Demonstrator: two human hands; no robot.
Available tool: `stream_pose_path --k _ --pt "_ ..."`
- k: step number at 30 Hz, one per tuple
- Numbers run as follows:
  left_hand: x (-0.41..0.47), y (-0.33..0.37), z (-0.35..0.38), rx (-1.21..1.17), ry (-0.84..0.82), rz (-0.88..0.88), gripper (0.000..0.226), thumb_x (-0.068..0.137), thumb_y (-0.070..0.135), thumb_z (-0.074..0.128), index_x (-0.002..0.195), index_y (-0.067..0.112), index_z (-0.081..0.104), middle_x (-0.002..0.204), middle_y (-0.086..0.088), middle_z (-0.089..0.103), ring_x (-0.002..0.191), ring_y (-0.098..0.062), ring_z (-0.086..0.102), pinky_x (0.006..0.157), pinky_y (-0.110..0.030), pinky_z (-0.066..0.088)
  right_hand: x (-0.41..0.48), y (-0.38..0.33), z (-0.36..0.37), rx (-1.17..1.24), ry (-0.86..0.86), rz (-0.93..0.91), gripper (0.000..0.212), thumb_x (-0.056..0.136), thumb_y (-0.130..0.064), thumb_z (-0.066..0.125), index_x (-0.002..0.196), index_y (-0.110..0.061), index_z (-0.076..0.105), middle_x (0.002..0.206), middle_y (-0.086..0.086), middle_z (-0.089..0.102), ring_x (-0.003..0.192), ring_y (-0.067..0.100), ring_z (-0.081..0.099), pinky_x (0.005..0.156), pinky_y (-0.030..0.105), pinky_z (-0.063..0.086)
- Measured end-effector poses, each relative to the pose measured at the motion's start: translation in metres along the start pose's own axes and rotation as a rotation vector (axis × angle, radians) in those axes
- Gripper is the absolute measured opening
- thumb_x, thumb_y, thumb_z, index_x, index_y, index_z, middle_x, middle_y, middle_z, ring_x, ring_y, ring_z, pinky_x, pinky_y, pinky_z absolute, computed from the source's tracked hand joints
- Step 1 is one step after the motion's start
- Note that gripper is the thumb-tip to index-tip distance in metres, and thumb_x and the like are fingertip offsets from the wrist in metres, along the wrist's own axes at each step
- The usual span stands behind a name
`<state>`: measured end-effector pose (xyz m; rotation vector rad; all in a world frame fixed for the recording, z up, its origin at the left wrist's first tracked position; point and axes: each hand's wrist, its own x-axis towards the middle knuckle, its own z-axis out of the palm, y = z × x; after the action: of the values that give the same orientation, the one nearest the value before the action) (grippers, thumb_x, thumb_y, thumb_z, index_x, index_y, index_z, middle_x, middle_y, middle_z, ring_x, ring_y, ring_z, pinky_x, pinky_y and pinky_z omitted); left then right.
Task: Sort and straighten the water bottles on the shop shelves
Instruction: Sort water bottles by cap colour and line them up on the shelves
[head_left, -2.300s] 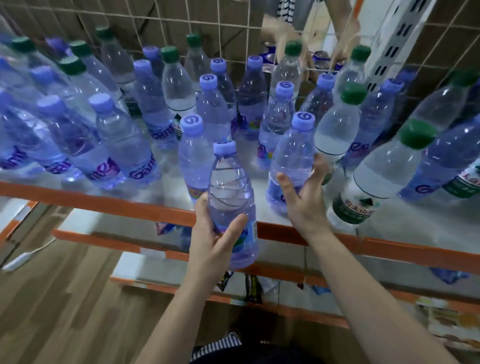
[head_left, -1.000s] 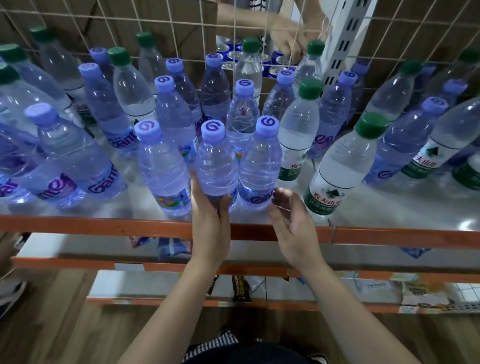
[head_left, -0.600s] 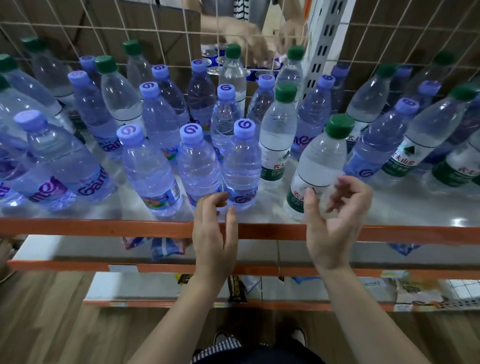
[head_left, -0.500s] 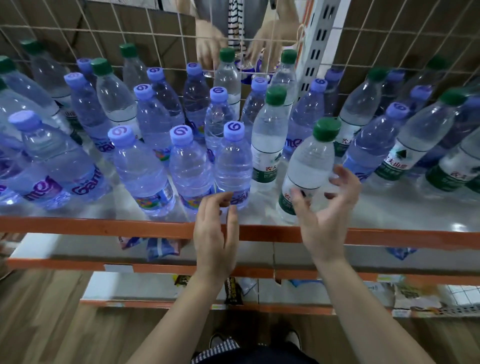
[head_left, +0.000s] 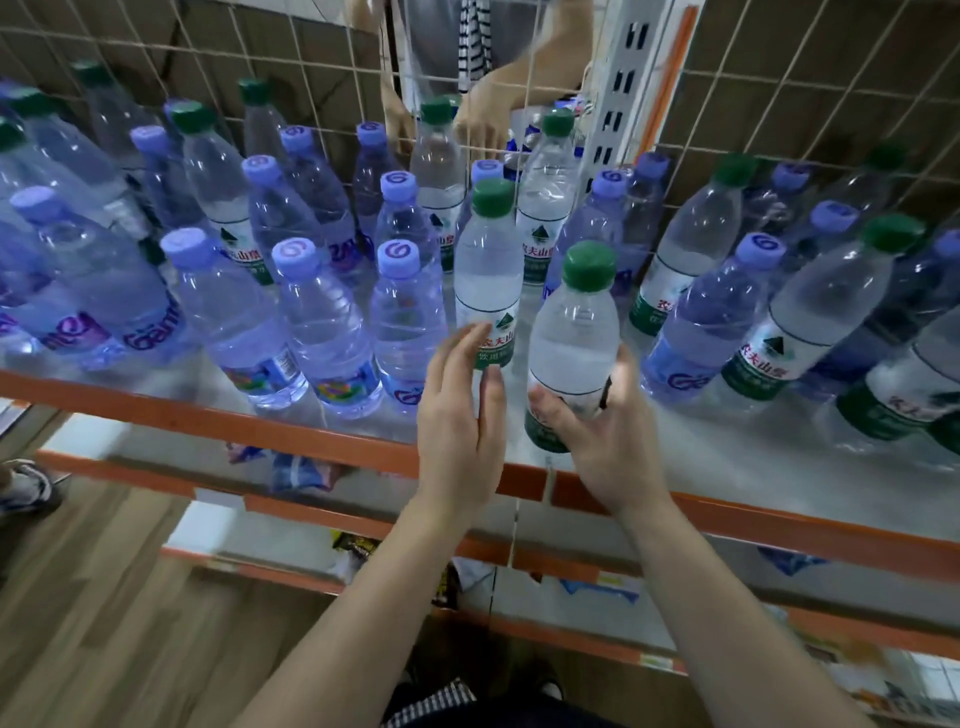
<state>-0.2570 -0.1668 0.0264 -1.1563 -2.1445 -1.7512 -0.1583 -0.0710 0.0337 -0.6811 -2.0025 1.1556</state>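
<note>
2 hands are at the front edge of the shelf (head_left: 737, 467), centre of frame. Right hand (head_left: 597, 441) grips a green-capped bottle (head_left: 574, 338) low on its body, with the thumb across the near side at the label and the fingers wrapped round the far right side. This bottle is right of centre, just inside the orange front rail (head_left: 260, 428). Whether its base rests on the white shelf surface cannot be told. Left hand (head_left: 462, 415) is flat and holds nothing, fingers straight and together, palm facing right. It is just left of the held bottle with a narrow gap between them. Its fingertips overlap the label of a second green-capped bottle (head_left: 488, 280) standing directly behind; contact cannot be confirmed. Left of that hand, 3 purple-capped bottles (head_left: 324, 332) stand close together in a front row. More purple-capped and green-capped bottles, mixed, fill the shelf behind and to both sides. Wire grid (head_left: 260, 67) backs the shelf. Behind it, upper centre, another person's hands (head_left: 483, 122) show. Lower shelves and wood floor (head_left: 104, 623) appear at bottom left.
</note>
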Motion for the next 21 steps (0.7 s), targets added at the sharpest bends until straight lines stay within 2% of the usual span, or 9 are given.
stream_pose_path --k 2,5,9,11,14,18,21 --pt "0.010 0.003 0.012 0.015 0.017 0.020 0.049 0.099 0.018 0.047 0.143 0.000 0.037 0.148 -0.013 0.038 0.140 -0.020 0.034 0.117 -0.026 0.027 0.001 0.002 -0.011 0.022 0.001 -0.013 0.064 0.079 -0.041 0.077 0.127 -0.013 0.046 0.111 -0.018 0.061 0.104 -0.004 0.062 0.085 0.016 0.051" --pt "0.029 0.004 0.033 0.053 0.053 0.022 0.064 0.096 0.009 0.053 0.148 -0.006 0.020 0.157 -0.021 0.021 0.147 -0.026 0.016 0.120 -0.023 0.011 0.003 0.001 -0.029 0.085 0.033 0.007 0.061 0.078 -0.052 0.069 0.123 -0.018 0.045 0.106 -0.013 0.068 0.099 -0.001 0.065 0.083 0.023 0.055" --pt "0.047 -0.003 0.054 0.054 0.123 -0.081 0.070 0.095 0.010 0.050 0.150 -0.008 0.009 0.158 -0.024 0.016 0.148 -0.030 0.012 0.122 -0.030 0.009 0.006 0.005 -0.046 0.200 0.064 0.055 0.052 0.078 -0.050 0.066 0.119 -0.027 0.044 0.103 -0.013 0.070 0.098 0.008 0.068 0.083 0.035 0.056" --pt "0.050 -0.009 0.060 0.038 0.133 -0.146 0.072 0.097 0.013 0.050 0.151 -0.007 0.006 0.159 -0.022 0.014 0.148 -0.027 0.011 0.120 -0.023 0.005 0.007 0.010 -0.052 0.207 0.084 0.051 0.057 0.077 -0.051 0.065 0.121 -0.022 0.044 0.101 -0.019 0.069 0.097 0.007 0.067 0.081 0.030 0.055" --pt "0.053 -0.014 0.065 0.032 0.140 -0.205 0.077 0.097 0.018 0.055 0.151 -0.005 0.006 0.160 -0.017 0.014 0.148 -0.023 0.013 0.119 -0.020 0.010 0.006 0.014 -0.057 0.218 0.094 0.057 0.060 0.076 -0.052 0.064 0.121 -0.018 0.043 0.099 -0.025 0.067 0.095 0.001 0.066 0.076 0.018 0.052" --pt "0.056 -0.016 0.066 0.056 0.141 -0.213 0.077 0.094 0.017 0.060 0.151 -0.004 0.012 0.155 -0.017 0.024 0.144 -0.025 0.023 0.118 -0.026 0.020 0.005 0.017 -0.060 0.249 0.075 0.093 0.051 0.075 -0.052 0.065 0.116 -0.031 0.043 0.099 -0.025 0.067 0.096 0.004 0.067 0.078 0.021 0.054" --pt "0.055 -0.016 0.064 0.056 0.101 -0.215 0.079 0.090 0.018 0.065 0.150 -0.002 0.018 0.149 -0.015 0.031 0.138 -0.025 0.031 0.113 -0.032 0.030 0.003 0.019 -0.064 0.275 0.062 0.103 0.049 0.078 -0.044 0.069 0.117 -0.028 0.044 0.099 -0.022 0.069 0.095 0.004 0.068 0.077 0.019 0.053"
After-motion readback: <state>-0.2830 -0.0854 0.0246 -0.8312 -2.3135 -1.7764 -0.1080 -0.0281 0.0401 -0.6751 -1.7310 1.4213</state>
